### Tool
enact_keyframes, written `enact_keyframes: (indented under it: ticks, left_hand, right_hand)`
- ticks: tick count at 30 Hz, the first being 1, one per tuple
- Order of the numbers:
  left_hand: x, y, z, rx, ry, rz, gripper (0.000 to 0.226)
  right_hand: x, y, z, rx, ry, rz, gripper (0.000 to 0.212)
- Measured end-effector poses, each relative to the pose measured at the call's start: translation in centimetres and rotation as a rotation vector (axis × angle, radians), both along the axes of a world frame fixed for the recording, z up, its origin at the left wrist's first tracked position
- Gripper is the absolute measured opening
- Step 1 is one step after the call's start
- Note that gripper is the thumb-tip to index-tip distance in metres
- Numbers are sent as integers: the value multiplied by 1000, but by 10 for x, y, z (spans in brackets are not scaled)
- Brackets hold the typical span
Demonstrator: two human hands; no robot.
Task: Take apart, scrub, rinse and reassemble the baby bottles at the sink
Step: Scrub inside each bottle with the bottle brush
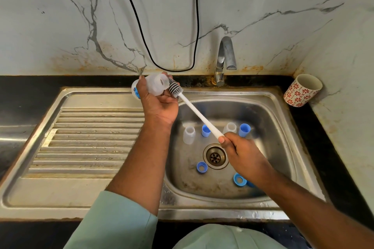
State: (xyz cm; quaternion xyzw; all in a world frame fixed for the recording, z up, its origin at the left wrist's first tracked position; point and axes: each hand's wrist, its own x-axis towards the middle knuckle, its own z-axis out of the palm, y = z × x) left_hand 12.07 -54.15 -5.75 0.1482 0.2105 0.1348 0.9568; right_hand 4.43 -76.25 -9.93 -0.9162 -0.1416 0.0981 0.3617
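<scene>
My left hand (156,103) grips a clear baby bottle body (155,85) on its side above the sink's back left corner, mouth pointing right. My right hand (240,153) holds the white handle of a bottle brush (199,116); its grey bristle head (175,89) sits just outside the bottle mouth. In the sink basin (279,127) stand a clear bottle (189,135), a clear teat (230,127), two blue caps (205,130) (244,130), and two blue collar rings (202,167) (239,179) lie near the drain (215,156).
A steel tap (224,58) rises behind the basin. The ribbed draining board (91,143) lies to the left. A red-patterned white cup (302,90) leans at the back right corner. A black cable (141,32) hangs on the marble wall.
</scene>
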Motion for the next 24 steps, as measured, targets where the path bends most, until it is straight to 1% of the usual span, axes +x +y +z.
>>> enact_keyframes:
  ticks: [3,6,8,11,15,17,19,21,24]
  left_hand:
    - [1,-4,2,-81,61,8,59]
    - [2,3,2,-89,68,37,54]
    - [0,3,0,-49,98,14,54]
    - [-3,-9,1,33,199,-72,46]
    - [-4,-7,6,-7,250,-35,45]
    - [-7,-11,6,11,281,-87,45]
    - [-11,-27,2,59,335,-161,46]
    - [-13,-35,-1,21,355,-161,47]
    - [-8,-22,2,-64,340,-75,46]
  right_hand:
    - [1,5,-1,72,9,-21,35]
    - [-4,2,-4,95,-11,-18,31]
    - [-3,2,-2,102,1,-24,30]
    - [4,11,2,136,-4,-65,33]
    - [-4,7,-2,145,10,-28,36]
    - [-5,4,1,140,25,-24,36]
    - [3,9,5,184,32,-56,33]
    - [8,15,7,201,69,-66,35]
    - [-4,9,0,222,144,-36,37]
